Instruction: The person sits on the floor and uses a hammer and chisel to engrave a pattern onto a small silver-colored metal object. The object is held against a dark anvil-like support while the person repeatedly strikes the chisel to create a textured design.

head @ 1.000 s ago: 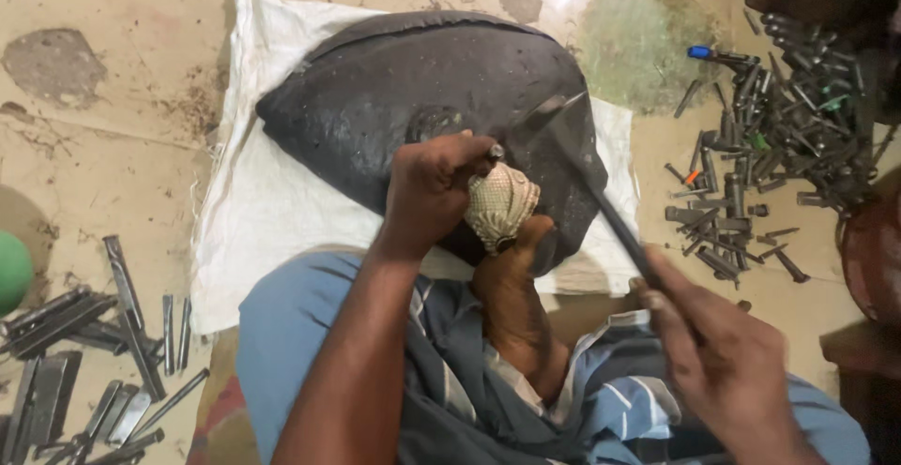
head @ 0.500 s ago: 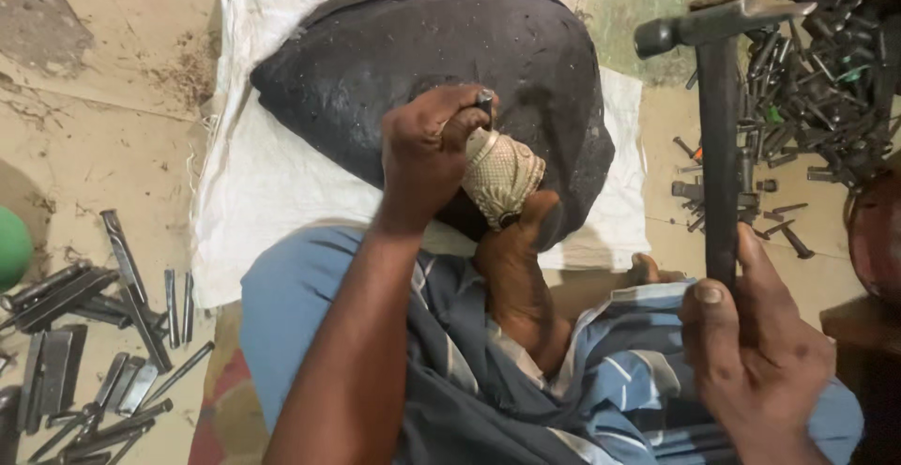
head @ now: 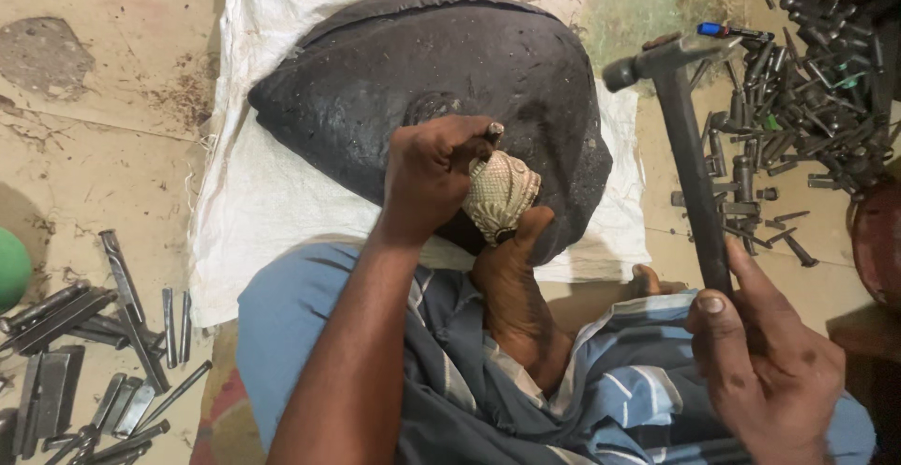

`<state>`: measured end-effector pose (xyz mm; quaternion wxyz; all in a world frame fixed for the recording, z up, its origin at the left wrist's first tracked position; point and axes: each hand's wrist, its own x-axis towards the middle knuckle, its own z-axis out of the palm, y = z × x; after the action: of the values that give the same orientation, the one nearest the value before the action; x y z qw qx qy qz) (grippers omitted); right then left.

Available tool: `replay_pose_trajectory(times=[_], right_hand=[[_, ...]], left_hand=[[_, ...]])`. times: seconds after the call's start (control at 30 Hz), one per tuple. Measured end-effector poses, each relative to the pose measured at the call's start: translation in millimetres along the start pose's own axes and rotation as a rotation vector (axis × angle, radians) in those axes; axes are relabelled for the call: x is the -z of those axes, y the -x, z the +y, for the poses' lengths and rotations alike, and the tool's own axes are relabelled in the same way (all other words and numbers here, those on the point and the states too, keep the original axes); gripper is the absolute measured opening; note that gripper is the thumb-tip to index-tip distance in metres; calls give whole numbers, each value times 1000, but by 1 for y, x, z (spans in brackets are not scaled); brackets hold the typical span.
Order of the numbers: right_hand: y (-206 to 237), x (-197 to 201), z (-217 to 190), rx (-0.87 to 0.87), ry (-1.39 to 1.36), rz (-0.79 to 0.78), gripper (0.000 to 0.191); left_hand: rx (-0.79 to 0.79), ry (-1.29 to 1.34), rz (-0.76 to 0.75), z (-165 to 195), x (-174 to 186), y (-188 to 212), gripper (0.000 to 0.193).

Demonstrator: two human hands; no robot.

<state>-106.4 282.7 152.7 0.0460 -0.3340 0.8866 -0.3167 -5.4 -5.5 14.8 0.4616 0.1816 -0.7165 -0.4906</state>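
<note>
Right hand nearest, fist closed round dark-handled steel hammer, head raised. Left hand pinching thin metal punch upon pale embossed metal piece, foot-braced against black domed pitch block beyond.

No packages, labels, signs or screens appear anywhere in the view. The nearest thing to packaging is a plain white woven sack, unprinted, spread flat on the floor across the upper middle of the frame.
</note>
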Motion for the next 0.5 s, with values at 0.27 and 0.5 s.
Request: replay_pose_trajectory(times=[0.27,0.5], right_hand=[[5,17,16,-4,-147,35,45],[-17,22,22,-18,370,-151,20]], left_hand=[[-7,28,1,0,-1,0,13],[-64,47,7,-2,-1,2,19]])
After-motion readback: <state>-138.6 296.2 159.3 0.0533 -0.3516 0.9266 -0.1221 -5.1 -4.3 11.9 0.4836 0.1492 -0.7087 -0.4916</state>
